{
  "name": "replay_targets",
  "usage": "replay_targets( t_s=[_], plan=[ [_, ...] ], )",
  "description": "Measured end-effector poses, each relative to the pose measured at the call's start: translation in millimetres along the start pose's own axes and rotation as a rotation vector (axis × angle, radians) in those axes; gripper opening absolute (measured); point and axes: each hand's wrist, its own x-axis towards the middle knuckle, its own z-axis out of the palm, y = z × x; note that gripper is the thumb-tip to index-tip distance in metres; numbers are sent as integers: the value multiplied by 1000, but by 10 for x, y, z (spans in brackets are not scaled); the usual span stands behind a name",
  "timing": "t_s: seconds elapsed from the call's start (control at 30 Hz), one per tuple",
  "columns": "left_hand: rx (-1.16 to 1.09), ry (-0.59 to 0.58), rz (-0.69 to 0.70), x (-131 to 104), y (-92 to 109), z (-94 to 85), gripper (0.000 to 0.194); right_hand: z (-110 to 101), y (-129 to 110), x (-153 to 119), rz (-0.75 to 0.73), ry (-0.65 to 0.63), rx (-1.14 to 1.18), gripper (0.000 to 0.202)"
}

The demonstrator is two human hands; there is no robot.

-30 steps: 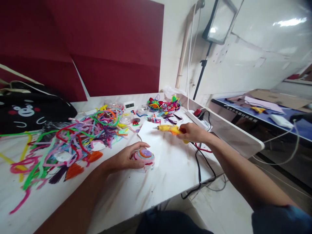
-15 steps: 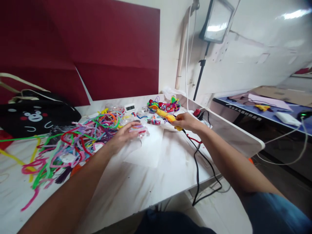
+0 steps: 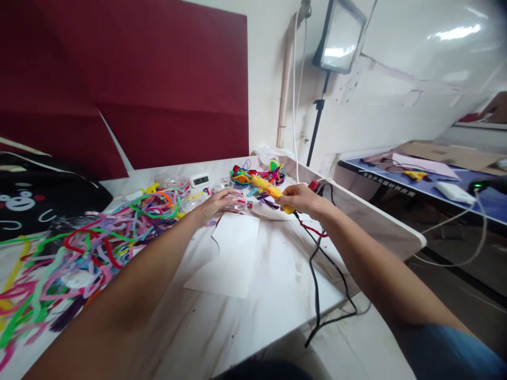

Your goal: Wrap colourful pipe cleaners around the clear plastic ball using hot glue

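Note:
My right hand (image 3: 299, 199) is wrapped round a yellow glue gun (image 3: 266, 187), its black cord hanging over the table's front edge. The gun's tip points up and left, toward a colourful bundle of pipe cleaners (image 3: 277, 171) at the back. My left hand (image 3: 216, 205) has its fingers closed on a small clear plastic packet (image 3: 238, 206), low over the top of a white paper sheet (image 3: 233, 264). What is inside the packet is too blurred to tell.
Tangled coloured pipe cleaners (image 3: 91, 243) cover the left of the table. A small digital clock (image 3: 200, 180) stands at the back. On the left lies a black bag (image 3: 51, 195). A lamp on a stand (image 3: 343, 37) rises behind, with a blue table (image 3: 431, 179) at right.
The view has shifted. My left hand has moved forward with the packet, nearer the back of the table. The white sheet shows more fully. My right hand still holds the glue gun.

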Motion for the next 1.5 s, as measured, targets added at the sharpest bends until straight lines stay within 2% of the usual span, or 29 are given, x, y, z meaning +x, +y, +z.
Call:
replay_targets(
  t_s=[0.17,0.33,0.47,0.57,0.67,0.77,0.9,1.07,1.2,1.27,1.33,1.5],
  plan=[
    [125,1,2,-273,-8,-120,63,101,7,43,-11,-33,-47,24],
    [235,-7,34,-633,-44,-187,63,300,0,68,-53,-50,-180,17],
    [334,54,75,-956,-87,-261,66,472,4,60,-103,-69,-335,16],
    [281,190,115,-1210,-88,-279,60,572,20,22,-139,-100,-447,22],
    [248,220,132,-1412,-84,-237,56,647,54,-39,-145,-136,-536,31],
    [234,196,97,-1525,-122,-161,62,704,92,-115,-132,-163,-612,35],
    [163,161,32,-1588,-267,-76,67,736,97,-230,-111,-198,-703,37],
    [47,149,6,-1622,-455,-48,65,668,-92,-290,-106,-207,-821,40],
    [3,159,42,-1628,-510,-50,61,734,-407,-77,-175,-178,-849,36],
    [-5,172,49,-1633,-514,-54,60,871,-561,115,-194,-209,-850,30],
    [-1,192,56,-1640,-513,-63,58,1044,-680,323,-188,-236,-859,32],
    [-3,242,88,-1650,-520,-90,56,1367,-784,727,-180,-280,-868,43]
  ],
)
